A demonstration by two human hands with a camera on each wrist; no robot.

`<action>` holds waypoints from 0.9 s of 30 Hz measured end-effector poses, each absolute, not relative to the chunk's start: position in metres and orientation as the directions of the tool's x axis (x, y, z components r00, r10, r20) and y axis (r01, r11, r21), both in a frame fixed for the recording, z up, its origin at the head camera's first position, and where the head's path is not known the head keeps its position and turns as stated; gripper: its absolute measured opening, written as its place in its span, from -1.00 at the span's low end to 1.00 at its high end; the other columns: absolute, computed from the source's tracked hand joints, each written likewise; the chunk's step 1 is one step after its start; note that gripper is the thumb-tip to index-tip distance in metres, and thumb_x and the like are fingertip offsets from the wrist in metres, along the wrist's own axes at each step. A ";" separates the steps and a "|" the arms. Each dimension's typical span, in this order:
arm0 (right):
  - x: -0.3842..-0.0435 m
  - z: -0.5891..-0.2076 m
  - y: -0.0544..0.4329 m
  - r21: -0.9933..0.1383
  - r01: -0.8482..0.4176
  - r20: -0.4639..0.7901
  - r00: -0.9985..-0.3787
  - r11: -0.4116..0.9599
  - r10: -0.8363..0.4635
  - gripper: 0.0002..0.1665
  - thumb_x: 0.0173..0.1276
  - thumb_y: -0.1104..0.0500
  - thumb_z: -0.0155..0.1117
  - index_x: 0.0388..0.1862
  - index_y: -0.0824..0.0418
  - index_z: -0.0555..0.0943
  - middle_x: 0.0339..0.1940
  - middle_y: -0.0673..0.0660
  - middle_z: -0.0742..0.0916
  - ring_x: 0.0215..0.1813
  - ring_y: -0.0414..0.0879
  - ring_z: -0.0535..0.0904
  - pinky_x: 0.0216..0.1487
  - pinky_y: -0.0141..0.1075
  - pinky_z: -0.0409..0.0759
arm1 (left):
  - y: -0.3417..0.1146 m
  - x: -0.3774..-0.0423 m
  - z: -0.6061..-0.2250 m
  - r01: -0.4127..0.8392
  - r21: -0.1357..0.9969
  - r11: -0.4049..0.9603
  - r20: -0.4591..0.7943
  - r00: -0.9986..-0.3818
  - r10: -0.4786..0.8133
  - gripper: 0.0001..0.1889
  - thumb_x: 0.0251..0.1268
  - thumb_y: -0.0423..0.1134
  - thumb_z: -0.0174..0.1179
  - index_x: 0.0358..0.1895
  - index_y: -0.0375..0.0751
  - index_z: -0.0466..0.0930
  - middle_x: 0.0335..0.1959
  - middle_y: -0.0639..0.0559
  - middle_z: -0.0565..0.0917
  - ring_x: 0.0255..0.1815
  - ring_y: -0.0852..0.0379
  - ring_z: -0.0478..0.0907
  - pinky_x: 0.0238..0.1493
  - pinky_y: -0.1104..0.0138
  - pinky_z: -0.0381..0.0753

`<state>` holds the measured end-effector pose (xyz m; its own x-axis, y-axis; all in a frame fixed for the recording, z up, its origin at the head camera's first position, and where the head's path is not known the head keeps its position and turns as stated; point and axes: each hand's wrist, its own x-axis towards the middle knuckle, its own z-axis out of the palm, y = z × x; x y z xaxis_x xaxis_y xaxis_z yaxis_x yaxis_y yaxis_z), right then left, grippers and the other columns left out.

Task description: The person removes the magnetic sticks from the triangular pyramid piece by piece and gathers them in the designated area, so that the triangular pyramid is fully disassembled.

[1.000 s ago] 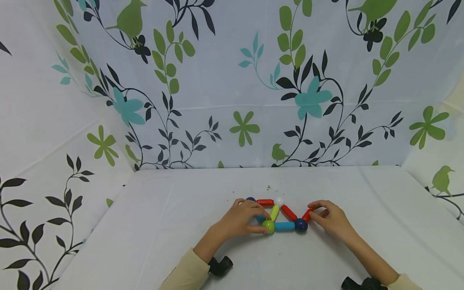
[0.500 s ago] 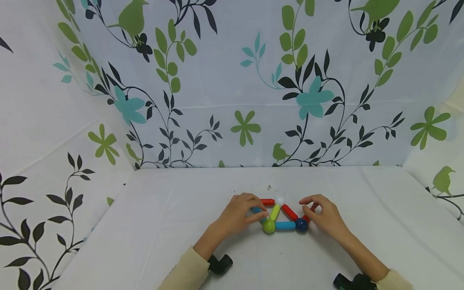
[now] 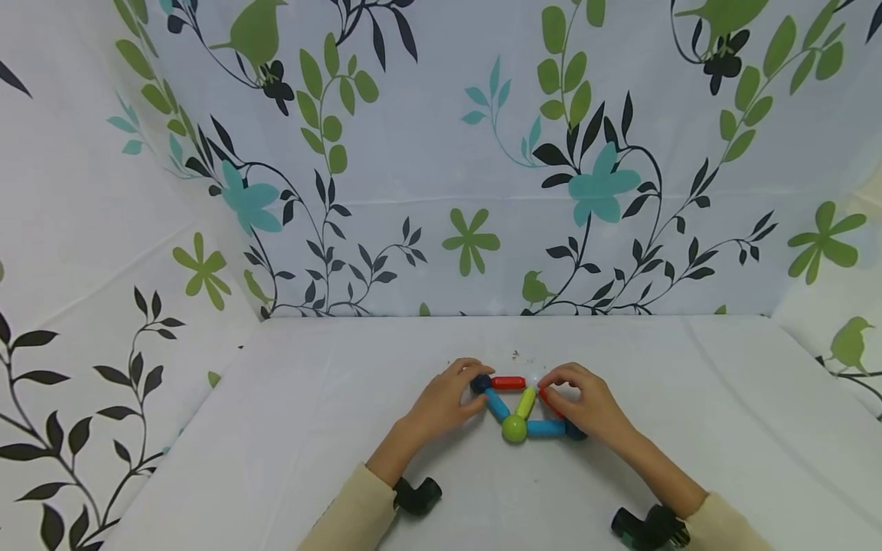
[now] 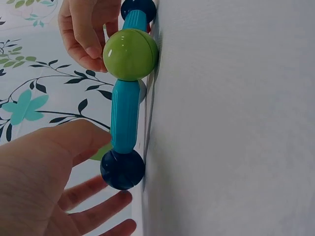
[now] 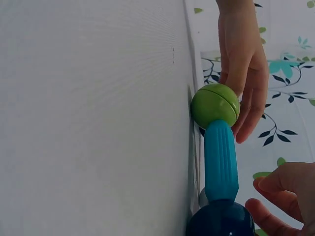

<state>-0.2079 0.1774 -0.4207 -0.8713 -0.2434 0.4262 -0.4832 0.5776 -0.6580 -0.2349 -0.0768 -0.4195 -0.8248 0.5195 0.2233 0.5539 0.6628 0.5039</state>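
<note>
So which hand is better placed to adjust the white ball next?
Probably the right hand: it is close beside the white ball, while the left hand is at the dark blue ball farther left.

On the white table lie coloured rods joined with balls, small dark specks just beyond them.

Glossy plastic-look grn ball, ribbed semi-gloss blue rod, matt wht tbl cover, lightly creased printed-cloth bkgd
</note>
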 end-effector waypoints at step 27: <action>-0.228 -0.428 0.146 -0.617 -0.601 0.384 -0.793 0.508 -0.473 -0.68 0.25 0.35 0.35 0.01 0.27 0.65 -0.05 0.12 0.74 0.07 0.11 0.61 0.16 0.17 0.47 | -0.083 -0.239 -0.426 0.596 0.553 0.582 0.252 -0.786 0.565 -0.62 0.28 -0.23 0.30 0.16 -0.09 0.58 0.08 0.02 0.64 -0.02 0.11 0.59 0.10 0.22 0.53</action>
<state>-0.2280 0.1458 -0.4282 -0.7932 -0.4729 0.3837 -0.6013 0.5082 -0.6166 -0.2390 -0.0833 -0.4265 -0.7856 0.5651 0.2519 0.5961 0.5824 0.5527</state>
